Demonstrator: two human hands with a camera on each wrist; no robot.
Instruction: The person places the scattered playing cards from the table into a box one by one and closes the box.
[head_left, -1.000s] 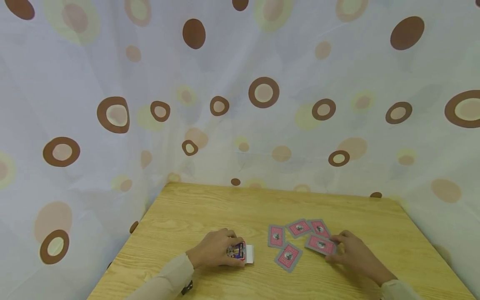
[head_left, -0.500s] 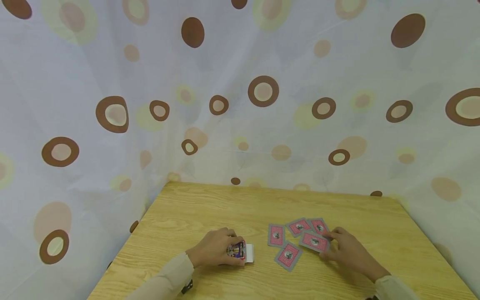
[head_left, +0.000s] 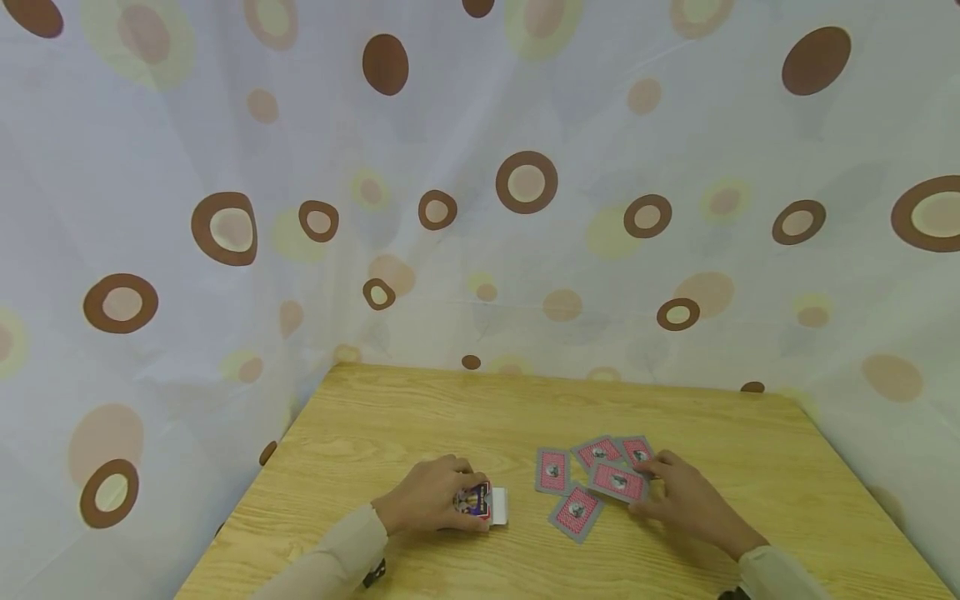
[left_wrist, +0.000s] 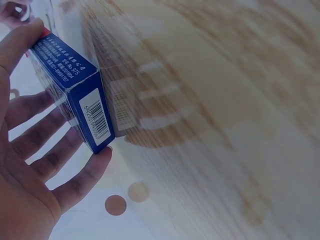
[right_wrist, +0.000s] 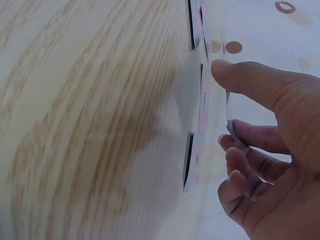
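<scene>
My left hand (head_left: 435,497) grips a card box (head_left: 474,500) between thumb and fingers on the table. In the left wrist view the box (left_wrist: 75,90) shows a dark blue side with white print and a barcode end. Its white flap (head_left: 499,507) sticks out to the right. With thumb and fingers my right hand (head_left: 686,502) pinches a red-backed playing card (head_left: 619,481) by its right side. The right wrist view shows this card (right_wrist: 228,107) edge-on, raised off the table. Other face-down cards lie around it: one (head_left: 552,471) left, one (head_left: 577,512) in front, two (head_left: 597,452) behind.
The wooden table (head_left: 435,408) ends at the back and sides against a white curtain (head_left: 450,125) with brown and beige dots. A small dark object (head_left: 374,572) shows beside the left sleeve.
My right hand has moved left, carrying the pinched card over toward the other cards. My left hand and the card box have stayed in place.
</scene>
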